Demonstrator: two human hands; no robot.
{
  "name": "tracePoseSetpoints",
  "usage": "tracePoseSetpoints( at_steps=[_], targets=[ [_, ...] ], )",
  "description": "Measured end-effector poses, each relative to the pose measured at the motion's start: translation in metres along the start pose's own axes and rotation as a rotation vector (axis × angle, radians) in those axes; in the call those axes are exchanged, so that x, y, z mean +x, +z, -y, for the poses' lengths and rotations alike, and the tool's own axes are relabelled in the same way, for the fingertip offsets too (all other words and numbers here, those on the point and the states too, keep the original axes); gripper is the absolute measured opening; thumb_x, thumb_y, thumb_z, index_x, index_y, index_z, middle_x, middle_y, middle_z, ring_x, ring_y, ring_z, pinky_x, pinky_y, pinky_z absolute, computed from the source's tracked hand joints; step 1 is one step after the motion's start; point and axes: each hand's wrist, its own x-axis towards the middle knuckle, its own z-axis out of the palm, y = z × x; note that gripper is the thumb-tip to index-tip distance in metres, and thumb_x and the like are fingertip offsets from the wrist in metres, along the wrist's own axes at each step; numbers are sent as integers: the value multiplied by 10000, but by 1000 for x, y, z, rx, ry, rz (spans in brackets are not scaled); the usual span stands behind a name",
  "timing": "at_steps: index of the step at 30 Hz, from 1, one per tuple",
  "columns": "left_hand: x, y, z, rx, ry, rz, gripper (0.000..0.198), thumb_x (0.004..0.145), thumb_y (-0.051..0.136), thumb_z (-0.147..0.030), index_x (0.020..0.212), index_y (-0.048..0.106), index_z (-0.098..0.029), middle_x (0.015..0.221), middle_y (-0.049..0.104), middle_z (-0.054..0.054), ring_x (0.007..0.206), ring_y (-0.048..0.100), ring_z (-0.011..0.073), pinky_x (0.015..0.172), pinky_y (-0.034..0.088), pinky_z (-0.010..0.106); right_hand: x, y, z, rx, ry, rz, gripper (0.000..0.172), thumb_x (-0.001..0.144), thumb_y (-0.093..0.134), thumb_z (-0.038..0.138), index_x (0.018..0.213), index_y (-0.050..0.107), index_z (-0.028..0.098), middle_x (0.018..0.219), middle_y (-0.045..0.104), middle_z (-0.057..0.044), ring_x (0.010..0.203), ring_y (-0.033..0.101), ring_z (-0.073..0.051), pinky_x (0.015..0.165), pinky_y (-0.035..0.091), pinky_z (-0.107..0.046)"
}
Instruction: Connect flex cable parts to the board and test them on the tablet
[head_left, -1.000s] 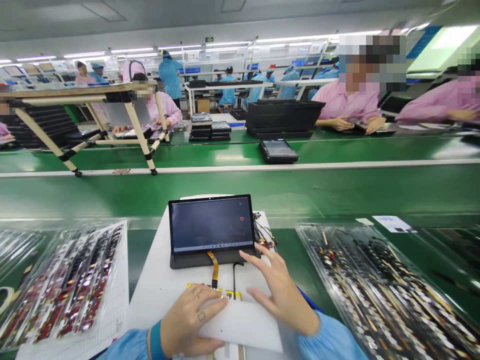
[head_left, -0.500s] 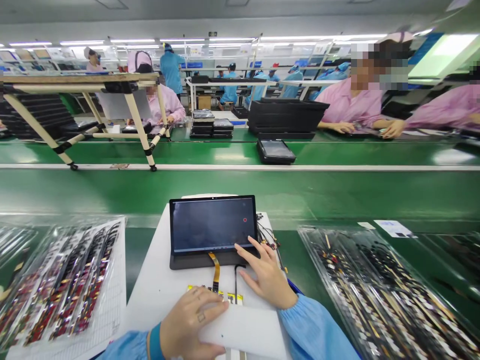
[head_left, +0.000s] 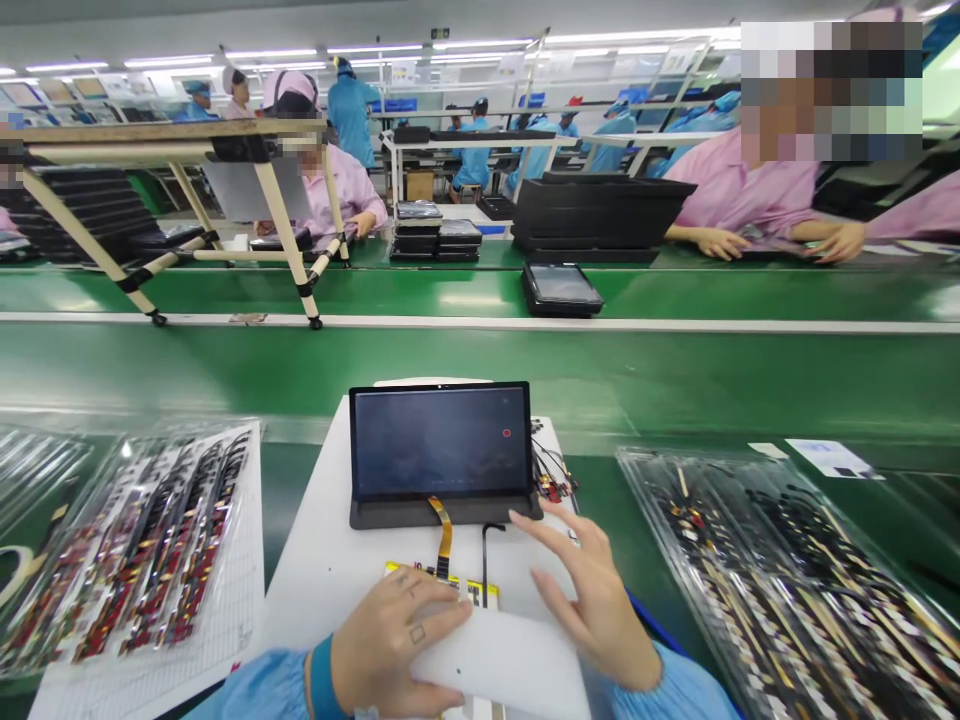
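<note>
Between trays (head_left: 645, 480) of flex strips (head_left: 780, 580), open hands (head_left: 397, 640) (head_left: 592, 610) rest on a white sheet (head_left: 502, 665).

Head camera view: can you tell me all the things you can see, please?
tablet: 1, black with a red dot on screen, on the white work surface
ribbon cable: 1, gold, below the tablet
circuit board: 1, yellow-edged, at the cable's end
sheet: 1, white, under the left hand
plastic trays: at least 2, clear, holding black and red strips, on both sides
conveyor belt: 1, green, ahead
black crates: a stack, black, across the belt
co-workers: several, pink and blue clothes, farther off
left hand: 1, on the sheet, blue sleeve
right hand: 1, by the sheet, blue sleeve
</note>
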Motion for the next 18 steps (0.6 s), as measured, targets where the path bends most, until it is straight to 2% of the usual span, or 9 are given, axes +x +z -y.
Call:
tracePoseSetpoints(
  at_steps=[3,5,8,9,11,13,18],
  targets=[
    [-1,1,1,11,1,0,511,860,422,-470,1247,404,-138,975,640,143,841,631,238,705,507,383,2,15,-17,-104,-26,3,329,883,383,269,1185,492,198,1122,563,-88,1150,453,-237,855,385,-382],
    [-2,1,0,20,0,-6,510,869,406,-473,1252,405,-136,974,642,146,848,631,237,717,506,383,7,22,-25,-155,-131,54,338,876,403,255,1192,486,168,1135,569,-85,1183,421,-245,890,356,-390],
    [0,-1,-1,29,-1,-14,497,884,386,-479,1242,421,-135,960,647,144,842,634,229,720,507,372,17,25,-24,-221,-271,92,345,873,414,230,1204,461,145,1142,584,-60,1244,347,-228,942,307,-375],
    [1,-3,-2,34,-1,-16,491,892,373,-483,1233,430,-133,951,650,142,836,636,225,717,509,367,19,25,-21,-251,-262,67,338,877,402,222,1202,452,143,1148,582,-62,1265,315,-220,946,298,-370],
    [3,-5,-5,44,-1,-21,485,906,345,-486,1217,444,-127,934,654,139,828,639,219,714,512,359,21,25,-16,-310,-156,-21,331,888,379,237,1194,433,123,1181,558,-103,1296,254,-228,933,298,-385],
    [4,-6,-7,51,-1,-23,483,913,331,-484,1212,447,-123,931,658,138,832,641,217,723,514,358,17,27,-13,-318,-59,-53,340,894,375,274,1182,414,99,1203,535,-144,1304,228,-256,916,308,-413],
    [4,-7,-9,18,-8,4,486,899,376,-472,1232,431,-122,951,657,141,851,636,223,729,515,362,7,28,-8,-201,-177,66,293,890,383,254,1136,444,106,1161,577,-90,1277,267,-247,927,308,-391]
  ],
)
